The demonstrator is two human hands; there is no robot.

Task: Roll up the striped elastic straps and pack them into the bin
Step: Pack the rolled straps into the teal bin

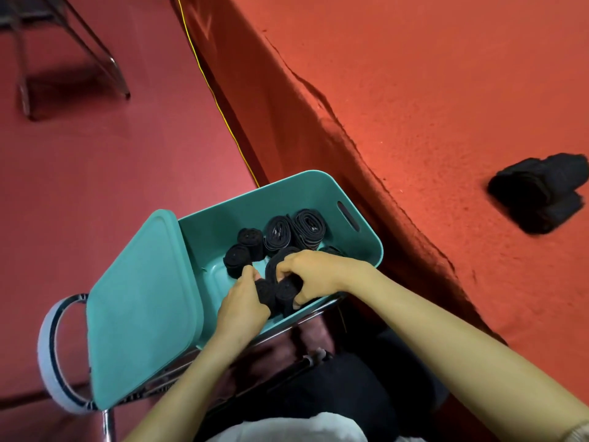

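gripping one rolled strap (266, 293) each, left hand (243, 304), right hand (314, 272), four more rolls (279, 232) in bin (315, 188)

Both bare forearms reach forward, close together. The left hand (243, 303) curls its fingers round a roll (264, 293); the right hand (314, 271), knuckles up, grips a second roll (287, 290).
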